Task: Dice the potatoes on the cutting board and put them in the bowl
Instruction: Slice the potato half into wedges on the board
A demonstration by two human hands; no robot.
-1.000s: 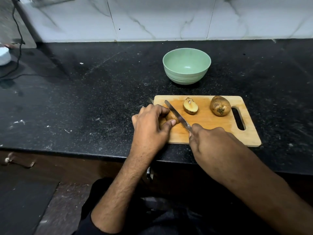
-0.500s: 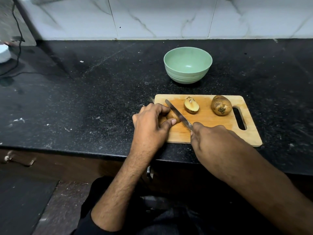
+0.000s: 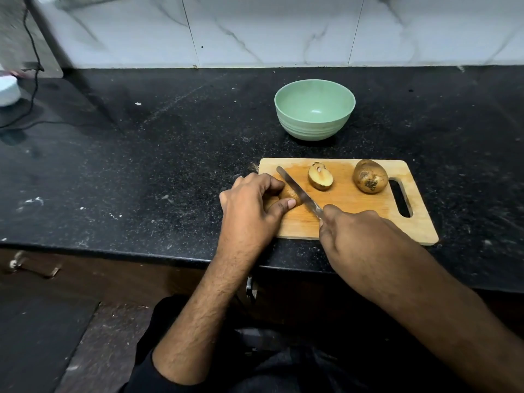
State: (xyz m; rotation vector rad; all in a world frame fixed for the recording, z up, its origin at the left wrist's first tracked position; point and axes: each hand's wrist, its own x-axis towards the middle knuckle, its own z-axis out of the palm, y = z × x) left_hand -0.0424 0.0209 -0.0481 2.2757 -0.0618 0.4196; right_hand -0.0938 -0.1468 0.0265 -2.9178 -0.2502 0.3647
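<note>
From my remote seat I see the black speckled stone table (image 3: 141, 171) running wide to the left, with a long bare stretch between its front edge and the white marble-tiled wall (image 3: 255, 29); at the far left a black cable (image 3: 32, 80) trails down beside a white rounded object (image 3: 8, 90), well apart from the work. The rectangular wooden cutting board (image 3: 368, 219) lies right of centre, its near edge close to the table's front edge, its handle slot at the right end. Behind it, apart from the board, stands the pale green round bowl (image 3: 314, 109), with nothing visible inside. My left hand (image 3: 249, 205) sits at the board's left end, fingers curled over a brown-skinned potato piece (image 3: 289, 194), thumb pressed against its near side, so most of that piece is hidden. The steel knife blade (image 3: 297, 191) lies slanted across that piece, tip pointing away and to the left. My right hand (image 3: 360, 236) is wrapped round the knife's handle, which the hand hides, over the board's near edge. Further right on the board a halved potato (image 3: 320, 177) lies cut face up, pale yellow with a dark blemish near its far end, and near the slot a whole brown potato (image 3: 370, 175) with dark patches on its skin.
</note>
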